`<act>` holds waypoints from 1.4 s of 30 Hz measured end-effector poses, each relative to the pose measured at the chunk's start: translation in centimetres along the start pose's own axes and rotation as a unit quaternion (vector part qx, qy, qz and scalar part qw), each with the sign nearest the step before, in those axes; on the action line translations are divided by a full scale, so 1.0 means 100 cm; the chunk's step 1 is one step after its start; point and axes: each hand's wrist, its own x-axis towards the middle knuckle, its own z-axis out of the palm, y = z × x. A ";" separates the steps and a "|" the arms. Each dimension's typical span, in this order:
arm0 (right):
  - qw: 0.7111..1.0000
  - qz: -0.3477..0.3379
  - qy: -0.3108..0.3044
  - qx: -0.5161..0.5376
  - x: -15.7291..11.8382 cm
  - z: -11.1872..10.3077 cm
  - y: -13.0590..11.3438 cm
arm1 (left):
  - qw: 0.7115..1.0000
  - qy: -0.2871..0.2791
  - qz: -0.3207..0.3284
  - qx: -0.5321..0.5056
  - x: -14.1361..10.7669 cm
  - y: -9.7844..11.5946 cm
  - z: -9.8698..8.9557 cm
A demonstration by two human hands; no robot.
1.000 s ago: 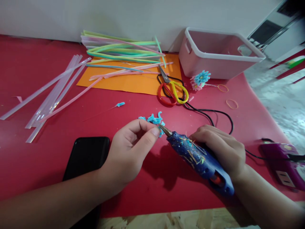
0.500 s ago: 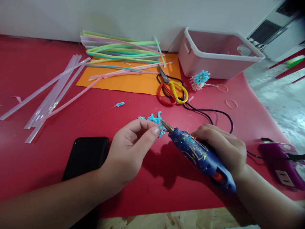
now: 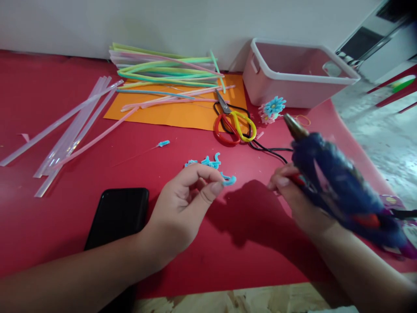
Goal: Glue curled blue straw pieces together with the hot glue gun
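Observation:
Between thumb and forefinger, my left hand (image 3: 185, 208) pinches a small curled light-blue fuzzy piece (image 3: 230, 180). Other light-blue curled pieces (image 3: 211, 162) lie on the red table just beyond it. My right hand (image 3: 302, 200) is wrapped round a blue glue gun (image 3: 335, 182), which is raised, blurred, with its metal nozzle pointing up and left, apart from the blue piece. A thin stem with a light-blue tip (image 3: 163, 143) lies farther left. Near the pink bin rests a blue and pink fuzzy flower (image 3: 274, 106).
Scissors (image 3: 235, 126) and a black cord lie partly on an orange sheet (image 3: 156, 115) with coloured fuzzy stems (image 3: 169, 69). Clear sticks (image 3: 74, 119) are at left, a black phone (image 3: 117, 213) near my left forearm, a pink bin (image 3: 293, 87) at back right.
The glue gun has moved right and up, away from my left fingers, and its nozzle no longer meets the blue piece. My left hand has barely moved and the pinched piece shows more clearly.

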 end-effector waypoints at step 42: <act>0.782 0.285 -0.111 0.543 0.015 0.019 -0.028 | 0.978 -0.186 0.026 0.087 -0.003 -0.002 0.001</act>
